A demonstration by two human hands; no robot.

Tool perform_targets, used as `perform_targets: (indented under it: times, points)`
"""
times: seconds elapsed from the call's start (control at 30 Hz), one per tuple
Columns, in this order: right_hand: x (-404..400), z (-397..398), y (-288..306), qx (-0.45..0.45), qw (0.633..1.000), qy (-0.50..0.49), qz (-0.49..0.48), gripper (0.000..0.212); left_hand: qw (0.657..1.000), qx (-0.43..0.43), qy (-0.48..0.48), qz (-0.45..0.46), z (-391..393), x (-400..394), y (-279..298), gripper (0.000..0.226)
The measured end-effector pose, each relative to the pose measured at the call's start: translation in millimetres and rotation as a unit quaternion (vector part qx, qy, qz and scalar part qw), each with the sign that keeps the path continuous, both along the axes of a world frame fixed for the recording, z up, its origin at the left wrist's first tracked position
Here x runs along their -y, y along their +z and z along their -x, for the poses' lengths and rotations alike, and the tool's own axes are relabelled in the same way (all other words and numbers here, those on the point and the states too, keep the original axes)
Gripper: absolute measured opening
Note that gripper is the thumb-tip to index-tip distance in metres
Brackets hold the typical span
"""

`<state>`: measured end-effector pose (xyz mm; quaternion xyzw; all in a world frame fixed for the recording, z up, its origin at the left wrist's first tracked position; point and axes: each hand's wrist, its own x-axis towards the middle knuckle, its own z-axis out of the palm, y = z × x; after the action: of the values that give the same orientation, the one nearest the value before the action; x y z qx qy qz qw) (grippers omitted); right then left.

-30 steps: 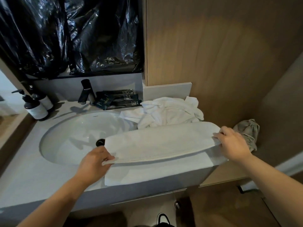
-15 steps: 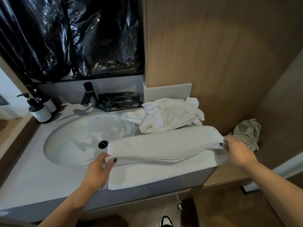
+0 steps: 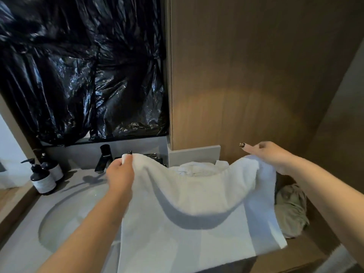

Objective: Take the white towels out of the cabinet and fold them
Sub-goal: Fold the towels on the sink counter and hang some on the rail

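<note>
Your left hand (image 3: 120,172) and right hand (image 3: 273,156) each pinch a corner of the white towel (image 3: 197,196), raised above the bench (image 3: 21,251); its lower half lies there beside the sink (image 3: 65,219).

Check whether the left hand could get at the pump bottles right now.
Probably not at once. The left hand grips a corner of the white towel, so it would have to let go first. Otherwise the way looks free: the pump bottles stand to its left across bare counter.
</note>
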<state>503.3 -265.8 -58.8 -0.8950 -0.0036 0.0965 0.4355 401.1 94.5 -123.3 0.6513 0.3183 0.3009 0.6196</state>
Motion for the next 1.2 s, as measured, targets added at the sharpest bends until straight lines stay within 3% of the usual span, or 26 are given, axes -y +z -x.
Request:
perform_targets:
  times: [0.1,0.2,0.27,0.37,0.47,0.53,0.63,0.77,0.93,1.1,1.2]
  points:
    - [5,4,32,-0.034,0.99,0.131,0.041,0.029,0.998,0.034,-0.008,0.043,-8,-2,25,0.027]
    - [14,5,50,0.044,0.965,0.161,0.203,0.019,0.996,0.081,0.004,0.036,-9,-15,44,0.042]
    - [22,2,53,0.121,0.945,0.123,0.278,0.021,0.996,0.078,0.03,0.041,-7,-27,51,0.044]
    - [31,-1,51,0.23,0.927,-0.007,0.296,0.029,0.996,0.087,0.027,0.021,-2,-34,57,0.044]
    - [25,1,42,0.273,0.892,-0.087,0.348,0.029,0.995,0.091,0.008,-0.028,3,-25,61,0.046]
    - [18,5,39,0.237,0.923,-0.104,0.284,0.025,0.995,0.095,0.014,-0.022,7,-19,64,0.048]
    - [6,23,52,0.16,0.977,-0.095,0.104,0.016,0.994,0.111,0.014,-0.001,14,-7,73,0.051]
    - [-31,74,84,0.109,0.99,0.008,-0.088,0.035,0.991,0.133,-0.031,-0.009,24,23,91,0.054]
    - [-80,137,105,0.056,0.972,0.144,-0.179,0.032,0.979,0.15,-0.114,-0.072,45,66,104,0.045]
    - [-88,162,94,-0.048,0.929,0.228,-0.289,0.02,0.971,0.14,-0.189,-0.033,71,80,95,0.046]
    - [-90,173,81,0.031,0.956,0.242,-0.165,0.015,0.966,0.121,-0.227,0.005,85,81,84,0.046]
